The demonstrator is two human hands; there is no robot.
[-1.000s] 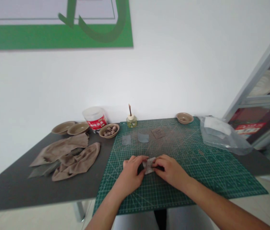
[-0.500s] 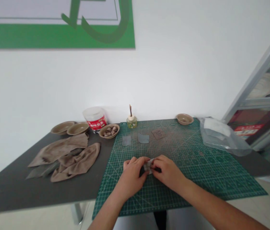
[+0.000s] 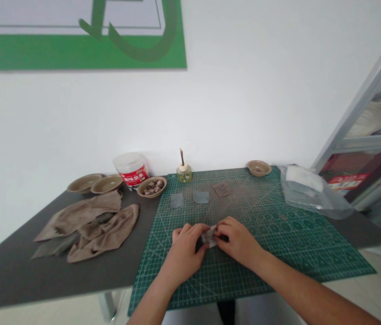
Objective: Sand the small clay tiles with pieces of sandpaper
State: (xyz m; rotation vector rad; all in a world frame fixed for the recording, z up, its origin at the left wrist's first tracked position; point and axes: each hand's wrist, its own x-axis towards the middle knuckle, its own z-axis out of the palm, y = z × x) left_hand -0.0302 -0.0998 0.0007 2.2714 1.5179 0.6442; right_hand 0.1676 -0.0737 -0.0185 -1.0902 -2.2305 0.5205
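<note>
My left hand [image 3: 184, 250] and my right hand [image 3: 237, 241] meet low on a green cutting mat [image 3: 271, 253], pinching a small folded grey-white sheet [image 3: 208, 237] between their fingers. The sheet looks like abrasive paper, and the fingers hide much of it. Farther up the mat lie several small squares: two grey ones [image 3: 176, 200] [image 3: 200, 197] and a brown one [image 3: 222, 189]. None of them touches my hands.
A bowl of small rough pieces [image 3: 151, 187], a white tub with a red label [image 3: 131, 169], and a small glass bottle holding a brush [image 3: 184, 174] stand behind the mat. Beige cloths [image 3: 85, 225] and empty dishes [image 3: 106, 184] lie left; a plastic bag [image 3: 312, 194] lies right.
My hands stay together on the folded sheet, with only slight finger shifts. The whole scene sits slightly lower and farther left in view as my head moves.
</note>
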